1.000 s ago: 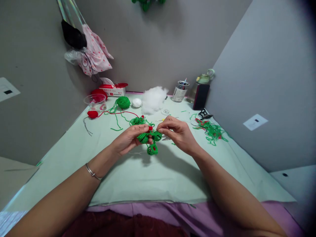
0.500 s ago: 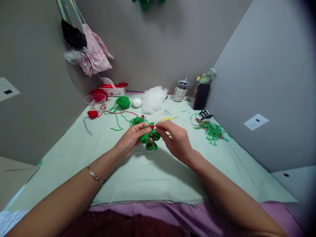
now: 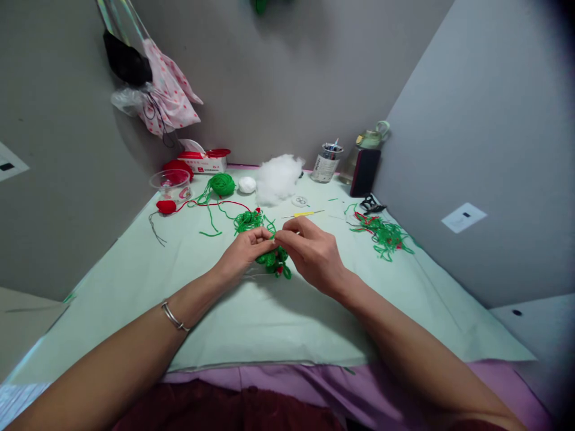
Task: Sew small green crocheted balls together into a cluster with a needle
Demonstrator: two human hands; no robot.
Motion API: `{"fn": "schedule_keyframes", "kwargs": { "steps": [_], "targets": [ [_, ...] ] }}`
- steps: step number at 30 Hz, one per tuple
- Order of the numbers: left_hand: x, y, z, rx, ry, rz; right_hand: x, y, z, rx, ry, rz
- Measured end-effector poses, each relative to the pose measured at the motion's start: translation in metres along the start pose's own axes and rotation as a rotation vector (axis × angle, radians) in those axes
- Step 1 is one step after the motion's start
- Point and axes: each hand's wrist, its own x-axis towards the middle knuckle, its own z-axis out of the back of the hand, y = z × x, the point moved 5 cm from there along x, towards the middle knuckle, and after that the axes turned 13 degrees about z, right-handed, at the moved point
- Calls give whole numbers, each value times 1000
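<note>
Both hands meet over the middle of the pale green table cover (image 3: pixel 278 323). My left hand (image 3: pixel 242 254) pinches a small green crochet piece (image 3: pixel 272 261) with red spots; a silver bangle sits on that wrist. My right hand (image 3: pixel 309 251) has its fingers curled and pinched on the same piece from the right. Most of the piece hangs below the fingers, just above the cover. A second bundle of green crochet and yarn (image 3: pixel 248 220) lies right behind the hands.
Behind: a green yarn ball (image 3: pixel 223 184), red yarn (image 3: pixel 167 207), a clear plastic cup (image 3: pixel 172 184), white stuffing (image 3: pixel 278 178), a yellow-handled hook (image 3: pixel 303 214), a tin of tools (image 3: pixel 326 163), a dark phone (image 3: pixel 365 173). Yarn scraps (image 3: pixel 383 234) lie right. Bags hang on the wall (image 3: pixel 157 102).
The hands have closed together and sunk slightly toward the table. The crochet piece has turned in the fingers and now hangs lower, more hidden by the hands.
</note>
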Motion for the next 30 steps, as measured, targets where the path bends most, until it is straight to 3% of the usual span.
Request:
{"fn": "schedule_keyframes", "kwargs": {
  "steps": [5,14,17,22,30],
  "targets": [
    [0,-2,-1,-10,37,-19,-1,-1,-2,287,-131,-50],
    [-1,-3,-1,-112,82,18,-4,-11,-12,467,-112,-217],
    [-1,-1,-1,-142,72,55,-4,-14,-15,401,-42,-196],
    [3,2,-1,-75,60,23,-4,-1,-13,109,4,1],
    [4,3,0,-64,68,0,-4,5,-12,224,-63,-25]
  ]
}}
